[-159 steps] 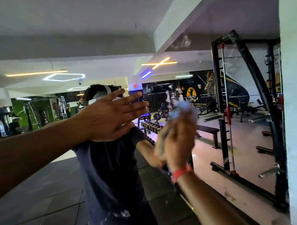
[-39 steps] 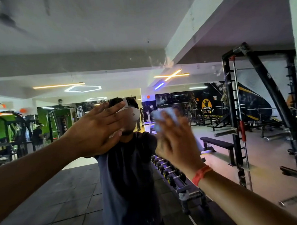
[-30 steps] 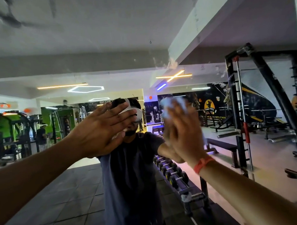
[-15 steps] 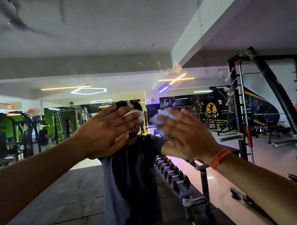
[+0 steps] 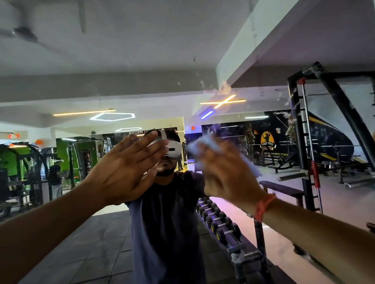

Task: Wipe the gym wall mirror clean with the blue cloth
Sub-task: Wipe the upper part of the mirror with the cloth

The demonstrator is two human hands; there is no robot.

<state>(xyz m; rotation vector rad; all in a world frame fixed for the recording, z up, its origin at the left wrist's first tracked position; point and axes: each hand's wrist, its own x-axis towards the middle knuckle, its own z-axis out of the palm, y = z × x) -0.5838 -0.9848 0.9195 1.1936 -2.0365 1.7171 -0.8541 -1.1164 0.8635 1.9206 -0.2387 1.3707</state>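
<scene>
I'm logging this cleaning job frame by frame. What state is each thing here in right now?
left hand: fingers straight, flat toward the mirror, holding nothing.
right hand: pressing the cloth to the glass, motion-blurred.
blue cloth: bunched under the right hand, blurred.
mirror: smudges show near the reflected beam.
orange wristband: on the right wrist.

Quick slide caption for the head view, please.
Right hand presses blue cloth on the gym mirror; left hand flat beside it.

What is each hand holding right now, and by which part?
The right hand presses the bunched blue cloth under its fingers; exact hold blurred. The left hand holds nothing.
</scene>
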